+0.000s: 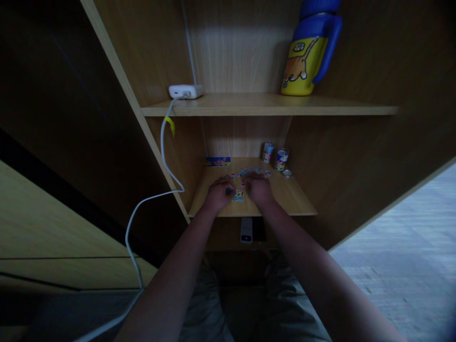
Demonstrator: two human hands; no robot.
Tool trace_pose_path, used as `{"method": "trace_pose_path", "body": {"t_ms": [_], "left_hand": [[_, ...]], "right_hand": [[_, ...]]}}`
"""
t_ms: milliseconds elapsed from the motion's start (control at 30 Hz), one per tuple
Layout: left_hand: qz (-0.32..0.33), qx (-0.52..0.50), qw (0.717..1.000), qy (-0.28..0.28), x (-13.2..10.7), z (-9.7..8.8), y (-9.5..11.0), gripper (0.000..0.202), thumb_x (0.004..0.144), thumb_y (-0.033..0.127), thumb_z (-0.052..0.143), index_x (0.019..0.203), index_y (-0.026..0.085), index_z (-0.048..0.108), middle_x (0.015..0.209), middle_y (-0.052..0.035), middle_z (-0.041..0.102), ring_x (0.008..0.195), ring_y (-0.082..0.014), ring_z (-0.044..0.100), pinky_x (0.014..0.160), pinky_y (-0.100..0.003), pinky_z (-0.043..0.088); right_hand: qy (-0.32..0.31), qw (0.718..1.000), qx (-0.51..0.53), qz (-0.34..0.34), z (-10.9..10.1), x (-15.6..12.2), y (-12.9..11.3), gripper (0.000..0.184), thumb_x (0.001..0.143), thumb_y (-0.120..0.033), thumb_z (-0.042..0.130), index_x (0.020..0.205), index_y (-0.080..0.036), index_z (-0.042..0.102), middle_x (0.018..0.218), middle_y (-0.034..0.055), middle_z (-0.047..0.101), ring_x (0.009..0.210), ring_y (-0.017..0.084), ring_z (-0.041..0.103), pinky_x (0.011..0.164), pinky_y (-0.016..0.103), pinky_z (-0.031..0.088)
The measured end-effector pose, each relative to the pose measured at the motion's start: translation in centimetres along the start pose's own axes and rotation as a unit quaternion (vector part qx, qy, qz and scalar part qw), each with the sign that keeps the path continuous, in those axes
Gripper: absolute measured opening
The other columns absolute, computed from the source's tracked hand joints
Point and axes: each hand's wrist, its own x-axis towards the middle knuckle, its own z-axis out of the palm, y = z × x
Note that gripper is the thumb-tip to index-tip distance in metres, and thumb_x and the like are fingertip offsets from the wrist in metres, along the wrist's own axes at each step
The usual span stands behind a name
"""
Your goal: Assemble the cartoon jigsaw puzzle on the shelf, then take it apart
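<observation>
On the lower shelf board lies a small joined patch of jigsaw puzzle, yellow and blue. My left hand is at its left edge, fingers curled and thumb tip beside the patch; what they pinch is too small to make out. To the right of the patch, my right hand has its fingers bent together, with a small puzzle piece at the fingertips. Loose puzzle pieces are scattered just behind both hands, partly covered by the right one.
A blue printed picture card leans at the back left. Two small printed cans and a round metal lid stand at the right. Above, the upper shelf carries a white charger with a trailing cable and a yellow-blue bottle. A phone-like device lies below.
</observation>
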Motion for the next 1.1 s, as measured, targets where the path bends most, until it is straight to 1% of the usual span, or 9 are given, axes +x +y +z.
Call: {"method": "trace_pose_path", "body": {"t_ms": [100, 200, 267, 400, 467, 633, 767, 867, 1100], "left_hand": [[-0.003, 0.01, 1.0, 0.003, -0.01, -0.12, 0.14, 0.004, 0.096, 0.025, 0.078, 0.096, 0.026, 0.081, 0.113, -0.0044, 0.083, 0.115, -0.026, 0.075, 0.111, -0.042, 0.057], [-0.009, 0.022, 1.0, 0.001, -0.06, -0.24, 0.3, 0.003, 0.097, 0.027, 0.078, 0.098, 0.026, 0.081, 0.115, -0.0053, 0.082, 0.116, -0.0274, 0.075, 0.11, -0.042, 0.057], [-0.02, 0.034, 0.999, -0.004, -0.07, -0.27, 0.39, 0.005, 0.097, 0.029, 0.078, 0.099, 0.026, 0.081, 0.118, -0.0057, 0.082, 0.118, -0.0285, 0.074, 0.111, -0.043, 0.056], [-0.052, 0.066, 0.996, -0.01, 0.01, -0.15, 0.46, 0.019, 0.098, 0.037, 0.079, 0.111, 0.024, 0.083, 0.132, -0.0092, 0.081, 0.128, -0.0331, 0.071, 0.115, -0.046, 0.054], [-0.064, 0.073, 0.995, -0.013, 0.06, -0.08, 0.44, 0.028, 0.098, 0.042, 0.079, 0.118, 0.022, 0.082, 0.136, -0.0118, 0.079, 0.13, -0.035, 0.071, 0.115, -0.047, 0.053], [-0.071, 0.055, 0.996, 0.011, 0.04, 0.06, 0.23, 0.031, 0.099, 0.041, 0.077, 0.124, 0.023, 0.08, 0.133, -0.0128, 0.079, 0.127, -0.0349, 0.071, 0.114, -0.048, 0.055], [-0.077, 0.06, 0.995, 0.015, 0.07, 0.19, -0.03, 0.021, 0.098, 0.034, 0.076, 0.114, 0.022, 0.081, 0.125, -0.0125, 0.08, 0.121, -0.0339, 0.072, 0.111, -0.047, 0.056], [-0.072, 0.078, 0.994, 0.003, 0.13, 0.29, -0.16, 0.019, 0.097, 0.033, 0.076, 0.11, 0.021, 0.083, 0.127, -0.0135, 0.08, 0.122, -0.0354, 0.072, 0.112, -0.048, 0.055], [-0.058, 0.09, 0.994, -0.012, 0.1, 0.49, -0.04, 0.036, 0.1, 0.037, 0.073, 0.132, 0.023, 0.081, 0.147, -0.0131, 0.075, 0.138, -0.0381, 0.066, 0.118, -0.052, 0.052]], "right_hand": [[-0.014, 1.0, 0.026, 0.001, -0.09, -0.06, -0.04, 0.026, 0.103, -0.019, 0.062, 0.108, -0.027, 0.087, 0.131, 0.0125, 0.079, 0.123, 0.034, 0.067, 0.101, 0.047, 0.053], [-0.011, 0.999, 0.026, 0.016, 0.02, 0.0, -0.14, 0.025, 0.106, -0.024, 0.062, 0.112, -0.024, 0.086, 0.133, 0.0153, 0.077, 0.123, 0.034, 0.066, 0.105, 0.048, 0.051], [-0.011, 0.999, 0.035, -0.017, 0.17, 0.08, -0.17, 0.025, 0.107, -0.027, 0.062, 0.115, -0.022, 0.085, 0.131, 0.0159, 0.077, 0.124, 0.033, 0.066, 0.108, 0.047, 0.05], [-0.028, 0.988, 0.076, -0.132, 0.55, 0.22, 0.0, 0.025, 0.108, -0.031, 0.062, 0.116, -0.022, 0.084, 0.123, 0.0121, 0.079, 0.123, 0.029, 0.067, 0.116, 0.044, 0.047], [-0.034, 0.985, 0.085, -0.149, 0.75, 0.26, 0.16, 0.024, 0.108, -0.035, 0.065, 0.115, -0.022, 0.084, 0.121, 0.0108, 0.08, 0.122, 0.029, 0.068, 0.116, 0.044, 0.046], [-0.032, 0.982, 0.101, -0.155, 0.87, 0.25, 0.37, 0.023, 0.109, -0.037, 0.065, 0.12, -0.025, 0.083, 0.123, 0.0089, 0.079, 0.121, 0.027, 0.068, 0.115, 0.043, 0.046], [-0.053, 0.981, 0.098, -0.159, 0.58, 0.22, 0.25, 0.022, 0.109, -0.032, 0.064, 0.116, -0.025, 0.084, 0.122, 0.0078, 0.079, 0.121, 0.027, 0.068, 0.115, 0.043, 0.046], [-0.063, 0.985, 0.077, -0.138, 0.43, 0.23, 0.06, 0.027, 0.109, -0.034, 0.063, 0.124, -0.023, 0.083, 0.129, 0.0095, 0.08, 0.126, 0.028, 0.066, 0.118, 0.044, 0.045], [-0.071, 0.992, 0.037, -0.098, 0.55, 0.24, -0.13, 0.04, 0.11, -0.035, 0.056, 0.14, -0.021, 0.078, 0.143, 0.0131, 0.076, 0.137, 0.03, 0.063, 0.123, 0.046, 0.043]]}}
